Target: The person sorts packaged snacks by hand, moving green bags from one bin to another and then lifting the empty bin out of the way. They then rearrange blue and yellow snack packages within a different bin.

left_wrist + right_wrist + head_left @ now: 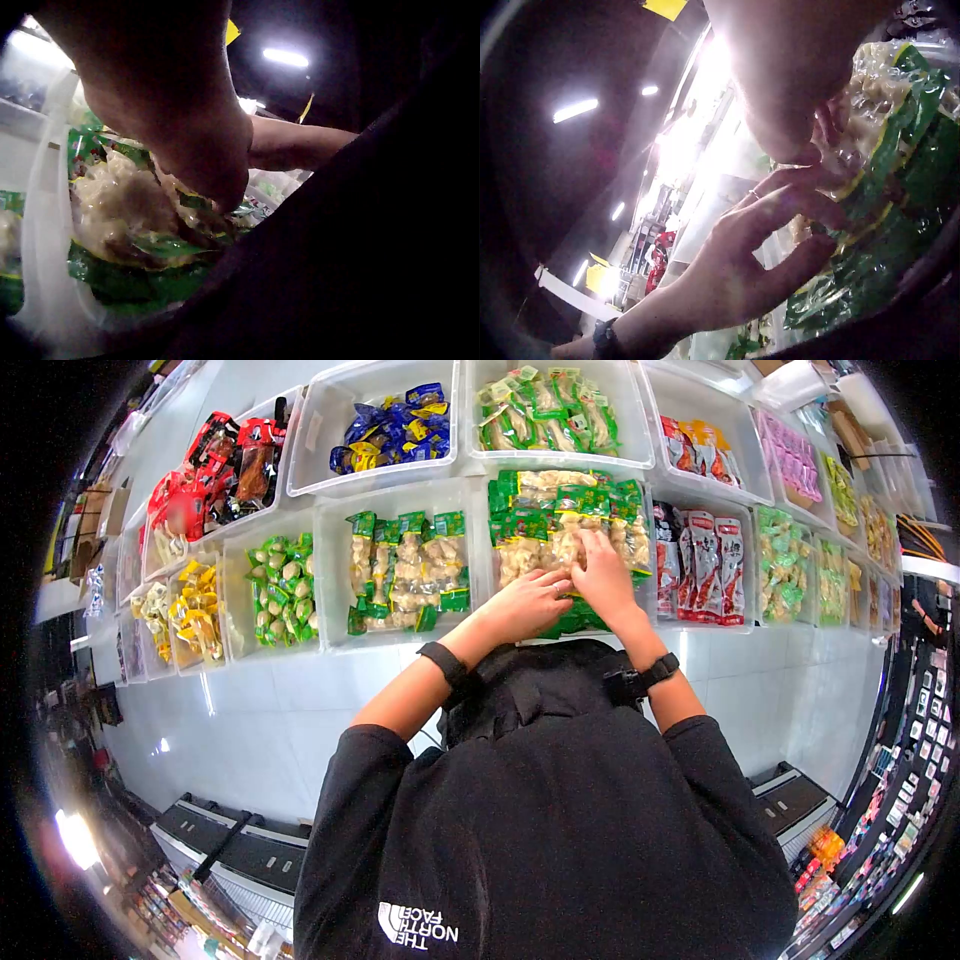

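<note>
In the head view, green-and-clear packets of pale knobbly food (520,555) fill a clear bin in front of the person. The left hand (525,605), with a ring, lies at the near part of this bin. Its thumb and fingers grip a packet's edge in the right wrist view, where the left hand (742,244) shows from the side. Just right of it, the right hand (605,580) holds a packet with bent fingers, its fingertips partly hidden. The left wrist view shows a packet (124,202) close below the left hand (180,120).
More clear bins adjoin this one, with green packets (410,565) to the left and red-and-silver packets (703,565) to the right. Behind stand bins of blue packets (400,430) and green packets (545,410). Bin walls rise between the groups.
</note>
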